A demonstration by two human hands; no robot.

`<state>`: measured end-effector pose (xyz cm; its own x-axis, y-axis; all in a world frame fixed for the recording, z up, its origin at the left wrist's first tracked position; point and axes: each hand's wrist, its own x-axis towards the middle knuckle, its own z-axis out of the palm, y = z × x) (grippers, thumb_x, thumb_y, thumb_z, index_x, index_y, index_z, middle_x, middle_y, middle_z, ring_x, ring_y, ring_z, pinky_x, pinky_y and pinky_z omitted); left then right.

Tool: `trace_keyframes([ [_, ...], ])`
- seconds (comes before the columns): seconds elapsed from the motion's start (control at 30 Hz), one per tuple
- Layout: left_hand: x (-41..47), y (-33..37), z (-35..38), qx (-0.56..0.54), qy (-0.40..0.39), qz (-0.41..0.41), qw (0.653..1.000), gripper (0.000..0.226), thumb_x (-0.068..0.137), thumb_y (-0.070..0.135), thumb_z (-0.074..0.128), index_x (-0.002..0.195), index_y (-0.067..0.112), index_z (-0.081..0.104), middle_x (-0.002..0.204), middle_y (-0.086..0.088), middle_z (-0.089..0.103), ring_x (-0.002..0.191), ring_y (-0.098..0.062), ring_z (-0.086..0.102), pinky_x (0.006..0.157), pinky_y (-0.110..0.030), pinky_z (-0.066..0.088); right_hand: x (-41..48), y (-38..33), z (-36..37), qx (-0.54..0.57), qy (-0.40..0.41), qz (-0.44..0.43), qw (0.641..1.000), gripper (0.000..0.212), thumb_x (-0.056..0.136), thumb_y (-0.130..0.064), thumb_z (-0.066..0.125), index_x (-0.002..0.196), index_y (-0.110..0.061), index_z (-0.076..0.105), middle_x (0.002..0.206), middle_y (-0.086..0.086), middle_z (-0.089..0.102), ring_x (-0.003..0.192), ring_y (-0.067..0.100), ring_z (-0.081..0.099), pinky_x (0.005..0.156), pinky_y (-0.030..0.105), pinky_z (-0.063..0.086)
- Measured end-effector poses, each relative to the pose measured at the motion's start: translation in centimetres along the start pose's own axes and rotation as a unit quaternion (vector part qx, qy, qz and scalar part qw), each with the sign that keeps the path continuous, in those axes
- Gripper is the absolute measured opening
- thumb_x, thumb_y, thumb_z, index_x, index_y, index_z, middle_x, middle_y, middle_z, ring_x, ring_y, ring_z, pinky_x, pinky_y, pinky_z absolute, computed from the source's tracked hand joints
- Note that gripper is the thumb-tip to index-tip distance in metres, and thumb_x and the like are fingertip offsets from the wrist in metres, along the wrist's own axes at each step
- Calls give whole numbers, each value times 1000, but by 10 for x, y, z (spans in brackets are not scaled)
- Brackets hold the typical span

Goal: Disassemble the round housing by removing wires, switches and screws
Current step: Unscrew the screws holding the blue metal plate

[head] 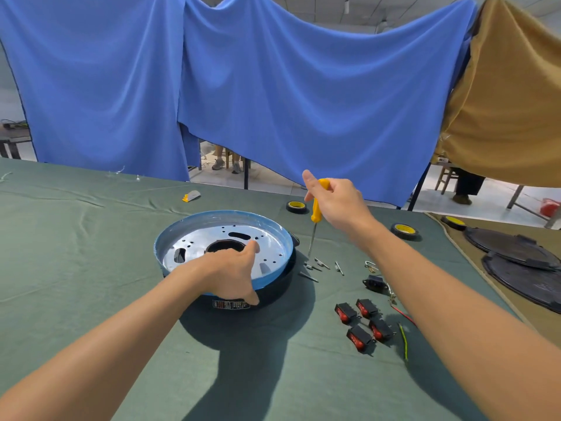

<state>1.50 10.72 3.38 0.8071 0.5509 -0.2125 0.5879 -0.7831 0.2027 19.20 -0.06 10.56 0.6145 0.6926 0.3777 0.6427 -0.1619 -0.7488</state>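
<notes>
The round housing (212, 229), blue-rimmed with a shiny perforated metal plate inside and a black outer wall, lies on the green cloth. My left hand (233, 275) grips its near rim, thumb inside, fingers down the black wall. My right hand (337, 202) holds a yellow-handled screwdriver (315, 211) upright, right of the housing, its tip just above several loose screws (318, 265). Several black rocker switches with red buttons (364, 323) lie to the right. A black socket (375, 282) and red and yellow-green wires (403, 338) lie beside them.
Three tape rolls (296, 205) (405, 230) (453, 222) sit at the far right of the table. Two black round covers (516, 262) lie on brown cloth at the right edge. A small yellow-grey piece (191, 196) lies behind the housing. Blue and tan curtains hang behind.
</notes>
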Motion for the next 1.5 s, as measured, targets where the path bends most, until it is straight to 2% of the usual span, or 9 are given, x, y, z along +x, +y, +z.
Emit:
trace_keyframes([
  [0.17, 1, -10, -2, -14, 13, 10, 1000, 86, 71, 45, 76, 136, 31, 21, 94, 11, 41, 86, -19, 48, 70, -30, 36, -8, 8, 4, 28, 20, 35, 999, 60, 94, -55, 47, 73, 0, 60, 45, -13, 53, 42, 1, 51, 48, 21, 42],
  [0.3, 6, -6, 0, -21, 16, 19, 999, 79, 73, 40, 73, 134, 32, 23, 87, 15, 39, 77, -7, 46, 58, -24, 35, -10, 13, 13, 106, -25, 155, 982, 26, 94, -22, 53, 72, -6, 52, 68, 9, 56, 49, 16, 48, 42, 24, 37],
  [0.47, 7, -7, -3, -47, 12, 13, 999, 83, 72, 42, 75, 137, 30, 23, 99, 8, 42, 85, -12, 50, 66, -27, 38, -32, 29, 42, 92, -145, 267, 948, 13, 86, -4, 48, 74, -7, 51, 63, 10, 50, 43, 12, 32, 36, 17, 20],
  [0.63, 4, -12, -15, -77, 44, 3, 996, 84, 72, 50, 79, 134, 26, 29, 108, 10, 43, 98, -19, 49, 81, -31, 35, -30, 38, 60, 200, -117, 340, 911, 14, 96, -15, 48, 94, -3, 55, 73, 16, 58, 32, 6, 32, 32, 14, 22],
  [0.87, 4, -13, -18, -79, 68, 0, 995, 83, 74, 52, 77, 135, 26, 28, 112, 7, 45, 98, -21, 50, 82, -33, 35, -28, 53, 75, 87, -133, 303, 940, 8, 88, -8, 54, 94, -3, 57, 75, 18, 62, 28, 11, 40, 33, 17, 23],
  [1.0, 4, -12, -15, -86, 74, -2, 994, 84, 74, 50, 78, 137, 25, 28, 113, 7, 45, 99, -20, 51, 83, -32, 35, -23, 52, 69, 34, -209, 258, 943, 27, 87, -5, 62, 109, -4, 47, 67, 17, 63, 38, 12, 40, 33, 19, 26],
  [1.13, 1, -8, -22, -90, 81, 2, 993, 82, 77, 53, 75, 138, 27, 27, 113, 6, 47, 92, -17, 56, 80, -32, 37, -19, 40, 64, 7, -175, 222, 959, 43, 85, -8, 62, 119, -12, 36, 75, 15, 62, 40, 11, 45, 33, 17, 29],
  [1.33, -6, -14, -44, -147, 98, 2, 984, 81, 78, 55, 74, 139, 27, 28, 115, 5, 53, 99, -16, 55, 87, -36, 41, 2, 7, 58, 39, -108, 144, 983, 23, 77, -8, 60, 95, -10, 47, 64, 11, 59, 50, 19, 49, 38, 21, 32],
  [1.5, -8, -18, -46, -143, 106, -10, 984, 83, 76, 54, 76, 139, 27, 28, 119, 3, 51, 105, -21, 54, 90, -38, 41, 2, -5, 63, 32, -135, 145, 980, 8, 79, -10, 57, 82, -8, 50, 57, 12, 57, 47, 21, 44, 38, 20, 29],
])
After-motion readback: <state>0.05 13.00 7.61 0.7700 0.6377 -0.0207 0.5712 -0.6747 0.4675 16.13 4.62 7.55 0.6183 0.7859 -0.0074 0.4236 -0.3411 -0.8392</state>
